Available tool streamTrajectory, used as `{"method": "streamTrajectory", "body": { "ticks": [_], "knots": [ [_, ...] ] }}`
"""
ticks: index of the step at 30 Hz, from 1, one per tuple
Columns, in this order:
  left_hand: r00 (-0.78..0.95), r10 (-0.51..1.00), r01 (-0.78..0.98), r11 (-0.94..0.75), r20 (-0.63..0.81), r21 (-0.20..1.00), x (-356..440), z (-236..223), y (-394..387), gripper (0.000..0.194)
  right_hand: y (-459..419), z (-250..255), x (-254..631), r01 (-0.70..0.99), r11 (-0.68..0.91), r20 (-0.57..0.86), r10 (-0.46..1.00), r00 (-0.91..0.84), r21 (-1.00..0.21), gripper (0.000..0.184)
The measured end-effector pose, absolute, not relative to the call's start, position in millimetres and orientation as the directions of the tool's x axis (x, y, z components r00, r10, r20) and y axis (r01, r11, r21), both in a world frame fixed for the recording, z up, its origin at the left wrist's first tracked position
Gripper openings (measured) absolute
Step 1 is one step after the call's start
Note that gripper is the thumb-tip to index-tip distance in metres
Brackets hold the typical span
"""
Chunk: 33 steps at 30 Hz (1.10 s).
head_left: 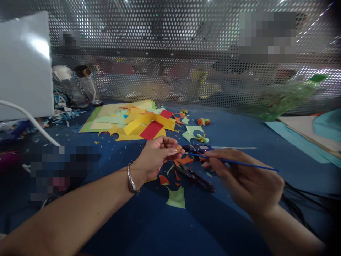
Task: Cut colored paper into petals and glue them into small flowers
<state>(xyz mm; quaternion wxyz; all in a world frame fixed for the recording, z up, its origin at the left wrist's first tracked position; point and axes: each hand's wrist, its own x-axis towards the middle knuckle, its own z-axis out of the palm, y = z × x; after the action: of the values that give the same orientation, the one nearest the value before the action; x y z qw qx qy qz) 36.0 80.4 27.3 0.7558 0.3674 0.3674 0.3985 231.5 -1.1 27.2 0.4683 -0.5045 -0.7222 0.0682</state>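
My left hand (162,153), with a silver bangle at the wrist, pinches a tiny yellow-orange paper piece (178,149) between thumb and fingers. A thin blue stick (239,163) is gripped by my right hand (242,177), and its far end reaches toward my left fingertips. Whether stick and paper touch I cannot tell. Just beyond the hands lies a dark blue glue gun (198,148) with a small red light and a clear glue stick (234,148). Dark-handled scissors (197,177) rest below, among orange scraps (183,160) and a pale green cut sheet (176,197).
Coloured paper sheets (109,121) are piled at the back, near small paper flowers (204,122). Two bottles (89,83) stand back left by a white board (25,64). A green bottle (290,96) leans by a perforated metal screen (160,71). Black cables (301,202) run at right.
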Motion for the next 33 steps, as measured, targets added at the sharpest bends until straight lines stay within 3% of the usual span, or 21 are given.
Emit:
{"method": "streamTrajectory", "body": {
  "ticks": [33],
  "knots": [
    [0.381,0.874,-0.361,0.44,-0.3,0.822,38.7,28.1,79.8,0.014,3.4,25.6,230.4,0.676,0.613,0.755,0.644,-0.125,-0.41,0.022]
  ]
}}
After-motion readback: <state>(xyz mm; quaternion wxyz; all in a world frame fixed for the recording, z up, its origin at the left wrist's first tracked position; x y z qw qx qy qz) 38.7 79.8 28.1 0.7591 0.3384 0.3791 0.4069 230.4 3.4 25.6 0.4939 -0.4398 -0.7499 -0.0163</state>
